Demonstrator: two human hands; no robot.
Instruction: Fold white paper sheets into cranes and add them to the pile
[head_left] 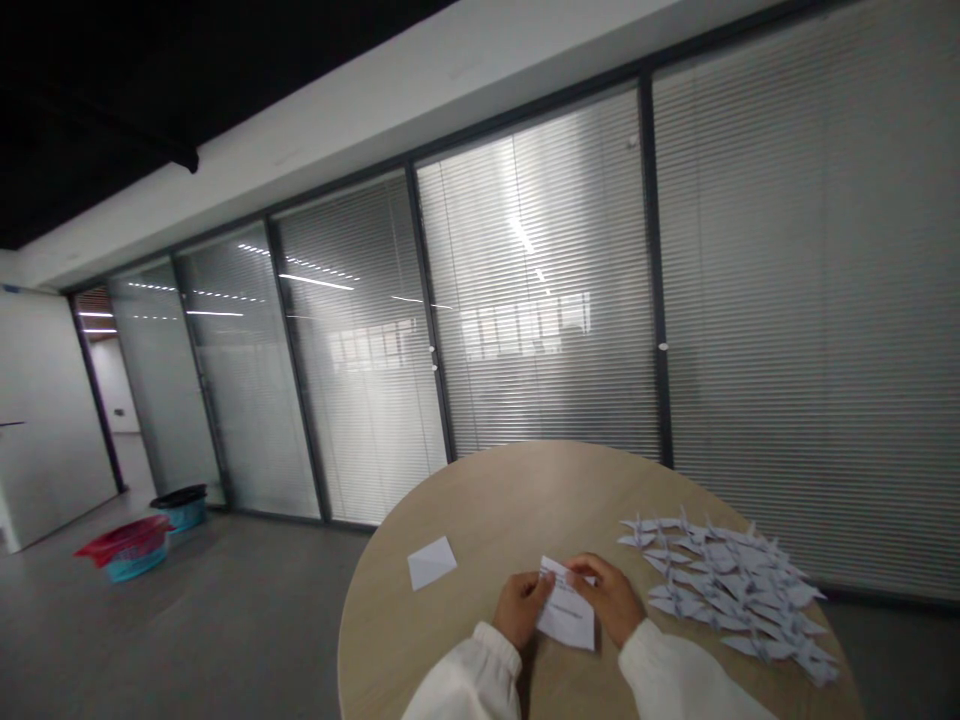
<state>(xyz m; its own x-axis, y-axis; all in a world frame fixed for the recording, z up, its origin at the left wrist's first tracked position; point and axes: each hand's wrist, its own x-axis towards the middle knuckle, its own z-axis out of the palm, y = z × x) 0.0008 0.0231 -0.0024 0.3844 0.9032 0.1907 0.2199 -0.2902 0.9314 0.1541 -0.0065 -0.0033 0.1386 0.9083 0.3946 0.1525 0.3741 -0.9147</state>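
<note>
White printed paper [568, 612] lies over the near part of the round table [555, 480], my left hand [517, 608] pinching its left edge, my right hand [611, 600] its far-right corner. Remotely, I judge it light, thin, easily creased; edges suit gripping.

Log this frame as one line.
left hand: holds printed paper | right hand: holds printed paper | round table: white paper left, folded paper figures right
</note>
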